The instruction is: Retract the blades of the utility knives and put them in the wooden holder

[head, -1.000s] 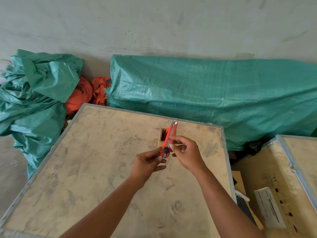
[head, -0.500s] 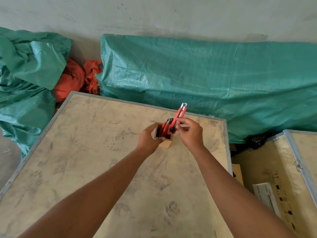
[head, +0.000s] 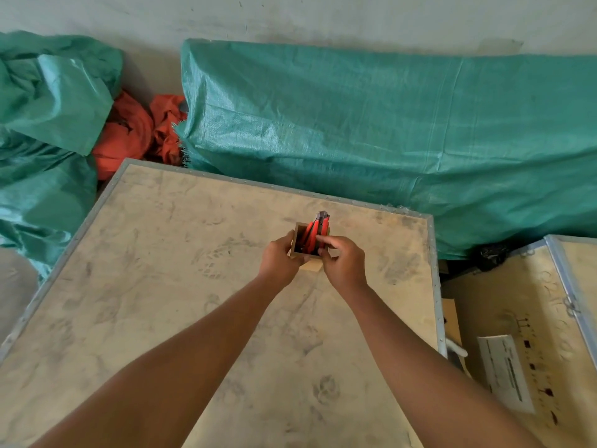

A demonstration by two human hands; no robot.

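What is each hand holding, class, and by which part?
The left hand grips the small square wooden holder by its left wall. The right hand pinches a red utility knife, already in the holder, at mid-handle.

Both forearms were bare, without sleeves; the left hand (head: 278, 260) and right hand (head: 343, 266) wore no gloves.

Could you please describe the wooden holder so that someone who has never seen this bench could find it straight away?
Start at the big dusty plywood board with the metal rim, and look toward its far right part, in front of the green tarp. The wooden holder is the small open-topped box there, between the left hand and right hand. It alone holds red utility knives.
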